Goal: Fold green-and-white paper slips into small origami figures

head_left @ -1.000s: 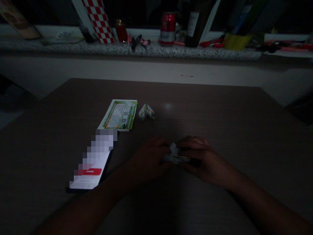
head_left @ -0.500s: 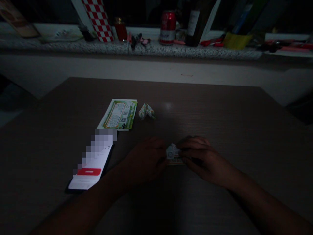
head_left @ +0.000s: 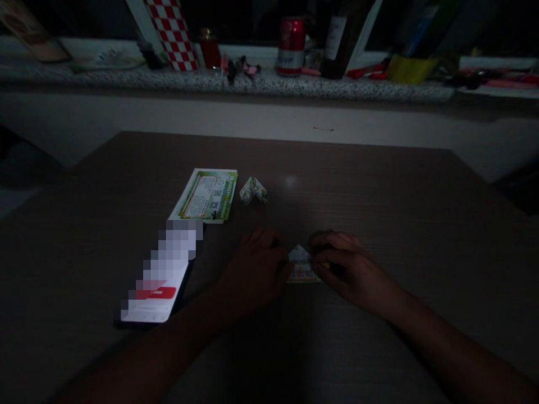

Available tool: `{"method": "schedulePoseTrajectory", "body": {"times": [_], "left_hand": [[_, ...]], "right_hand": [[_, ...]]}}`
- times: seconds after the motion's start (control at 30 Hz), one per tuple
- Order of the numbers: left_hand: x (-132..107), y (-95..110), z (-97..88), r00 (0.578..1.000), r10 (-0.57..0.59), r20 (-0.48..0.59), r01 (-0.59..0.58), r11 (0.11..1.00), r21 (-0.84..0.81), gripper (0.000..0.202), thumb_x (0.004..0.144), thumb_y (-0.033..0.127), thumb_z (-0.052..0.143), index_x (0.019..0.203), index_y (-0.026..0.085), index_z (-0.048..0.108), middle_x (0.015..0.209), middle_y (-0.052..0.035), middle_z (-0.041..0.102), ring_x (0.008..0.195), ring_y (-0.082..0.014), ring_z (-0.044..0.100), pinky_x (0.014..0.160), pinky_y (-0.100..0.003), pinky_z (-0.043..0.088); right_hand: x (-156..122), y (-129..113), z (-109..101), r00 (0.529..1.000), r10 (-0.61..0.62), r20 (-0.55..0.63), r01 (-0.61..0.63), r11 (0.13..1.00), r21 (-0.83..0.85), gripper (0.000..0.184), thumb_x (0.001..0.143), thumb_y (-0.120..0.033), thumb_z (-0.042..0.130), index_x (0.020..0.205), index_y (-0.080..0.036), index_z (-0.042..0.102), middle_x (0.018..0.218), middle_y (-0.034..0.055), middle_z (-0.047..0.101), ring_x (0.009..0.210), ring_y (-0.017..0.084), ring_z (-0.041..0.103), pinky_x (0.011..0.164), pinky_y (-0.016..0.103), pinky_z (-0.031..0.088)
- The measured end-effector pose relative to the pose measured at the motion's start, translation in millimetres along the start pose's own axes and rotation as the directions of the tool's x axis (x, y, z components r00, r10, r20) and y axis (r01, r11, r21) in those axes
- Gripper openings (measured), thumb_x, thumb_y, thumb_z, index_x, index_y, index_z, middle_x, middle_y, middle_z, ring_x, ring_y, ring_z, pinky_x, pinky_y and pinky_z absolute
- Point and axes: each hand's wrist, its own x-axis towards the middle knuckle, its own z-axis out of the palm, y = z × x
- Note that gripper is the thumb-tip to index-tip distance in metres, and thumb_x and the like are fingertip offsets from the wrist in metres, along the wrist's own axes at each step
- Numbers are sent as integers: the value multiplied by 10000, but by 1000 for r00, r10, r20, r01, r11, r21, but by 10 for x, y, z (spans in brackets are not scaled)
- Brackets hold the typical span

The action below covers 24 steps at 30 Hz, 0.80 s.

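Note:
A partly folded sheet of printed paper (head_left: 302,271) lies on the table between both hands, its pointed top facing away from me. My left hand (head_left: 263,264) grips its left side, thumb near the lower flap. On the right edge, my right hand (head_left: 345,264) pinches the paper between thumb and fingers. Beyond the hands stands a small folded paper piece (head_left: 254,191) with two peaks. Left of that piece lies a stack of green and white printed sheets (head_left: 206,196). The dim light hides the exact fingertip contact.
A lit phone (head_left: 158,306) lies left of my left forearm on the brown table (head_left: 379,191). Along the stone windowsill (head_left: 261,87) stand a red can (head_left: 291,47), a dark bottle (head_left: 334,45), a checkered container (head_left: 172,33) and a yellow holder (head_left: 410,69).
The paper's lower printed band and pointed top show more now. My right fingers have shifted slightly right and my left fingers have spread a little. The other things stay put.

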Motion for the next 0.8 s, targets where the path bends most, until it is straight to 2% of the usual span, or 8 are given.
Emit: {"method": "schedulePoseTrajectory", "body": {"times": [0.17,0.33,0.67,0.8], "left_hand": [[20,34,12,999,-34,39,32,997,63,170,889,252,511,821,161,638,945,-81,558,941,-242,516,821,-394,433],[34,55,26,998,-38,49,30,989,144,194,899,260,473,880,153,634,964,-99,578,929,-261,534,801,-418,434],[63,70,28,998,-34,58,23,982,187,194,889,254,476,892,144,635,973,-111,597,934,-271,556,813,-428,445],[72,70,27,997,-34,67,20,979,201,189,885,260,495,889,141,642,976,-113,601,945,-268,554,829,-423,441]], "right_hand": [[12,2,15,1000,7,-10,-7,1000,-26,108,826,-169,618,876,-226,696,1098,75,646,1048,257,592,895,441,449],[27,-18,17,1000,29,-2,-29,999,-19,98,831,-172,615,875,-216,690,1084,81,642,1025,254,590,889,439,436],[56,-34,2,999,40,13,-40,999,-28,94,813,-167,625,867,-214,686,1071,69,640,1014,246,583,888,422,421],[67,-59,7,998,55,12,-54,998,-37,70,820,-212,642,880,-209,678,1068,74,635,1022,248,576,898,420,409]]}}
